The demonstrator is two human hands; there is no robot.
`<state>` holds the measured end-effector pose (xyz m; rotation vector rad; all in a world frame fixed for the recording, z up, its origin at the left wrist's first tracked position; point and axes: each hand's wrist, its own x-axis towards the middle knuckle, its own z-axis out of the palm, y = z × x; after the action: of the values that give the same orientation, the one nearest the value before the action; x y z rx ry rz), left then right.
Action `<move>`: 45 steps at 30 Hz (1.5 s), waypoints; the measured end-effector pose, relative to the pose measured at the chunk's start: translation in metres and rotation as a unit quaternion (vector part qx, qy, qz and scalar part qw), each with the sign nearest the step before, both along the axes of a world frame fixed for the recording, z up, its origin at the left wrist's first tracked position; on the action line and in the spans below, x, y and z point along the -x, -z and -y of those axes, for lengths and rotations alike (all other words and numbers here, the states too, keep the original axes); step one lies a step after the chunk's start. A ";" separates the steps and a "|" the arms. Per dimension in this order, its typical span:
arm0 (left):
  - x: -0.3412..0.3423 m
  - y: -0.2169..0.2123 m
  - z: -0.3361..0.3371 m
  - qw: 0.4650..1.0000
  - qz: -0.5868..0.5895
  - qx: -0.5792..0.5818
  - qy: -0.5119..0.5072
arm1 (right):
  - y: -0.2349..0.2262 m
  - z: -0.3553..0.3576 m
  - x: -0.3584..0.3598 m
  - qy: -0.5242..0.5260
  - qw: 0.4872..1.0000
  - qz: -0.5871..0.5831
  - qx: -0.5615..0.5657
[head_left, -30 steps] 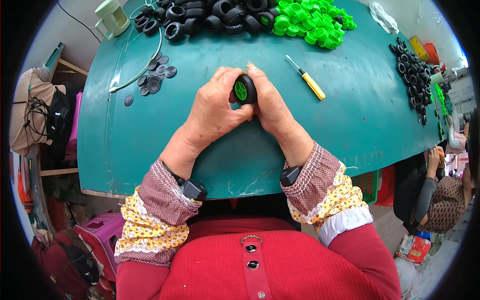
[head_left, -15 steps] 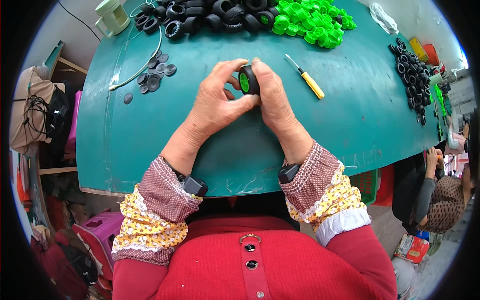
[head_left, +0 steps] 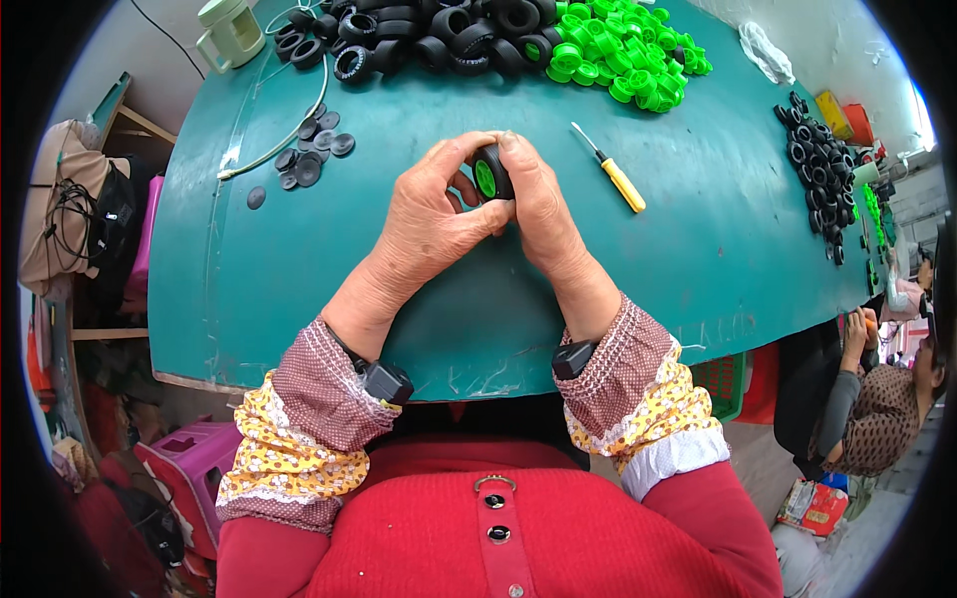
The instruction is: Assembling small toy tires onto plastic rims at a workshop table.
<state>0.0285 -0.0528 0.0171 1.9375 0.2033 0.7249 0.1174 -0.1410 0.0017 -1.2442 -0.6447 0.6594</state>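
Observation:
Between my two hands is a small toy wheel [head_left: 489,173], a black tyre with a green hub showing on its left side. My left hand [head_left: 435,195] grips it from the left, thumb low and fingers curled over the top. From the other side my right hand [head_left: 538,194] presses on the tyre, its thumb at the upper edge; its other fingers are mostly hidden. The wheel is held upright above the green table [head_left: 478,299]. To the right of my hands lies a screwdriver [head_left: 620,179] with a yellow handle.
Black tyres [head_left: 439,40] and bright green hubs [head_left: 628,55] are heaped along the far side. Black discs [head_left: 309,159] lie at the left near a pale cord [head_left: 289,135] and a mug [head_left: 229,35]. More tyres [head_left: 822,174] sit far right, near another person [head_left: 867,399].
The wheel has tilted a little and turned slightly between my hands, which still grip it. The whole view has shifted slightly.

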 end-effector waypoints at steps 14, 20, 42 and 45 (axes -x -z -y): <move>0.000 0.003 0.002 0.996 0.019 -0.086 0.000 | 0.002 0.005 0.004 0.016 1.000 0.021 0.006; -0.001 0.003 0.004 0.997 0.013 -0.081 0.000 | 0.007 0.006 -0.002 -0.003 1.000 0.013 0.002; -0.006 0.013 0.005 0.995 0.042 -0.086 -0.007 | -0.005 0.008 -0.008 0.060 0.979 0.176 0.082; -0.007 0.014 0.004 0.994 0.047 -0.096 -0.008 | -0.004 0.009 -0.008 0.063 0.981 0.156 0.100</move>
<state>0.0355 -0.0569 0.0029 2.0801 0.0942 0.8721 0.1253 -0.1499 0.0061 -1.5821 -0.7632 0.4337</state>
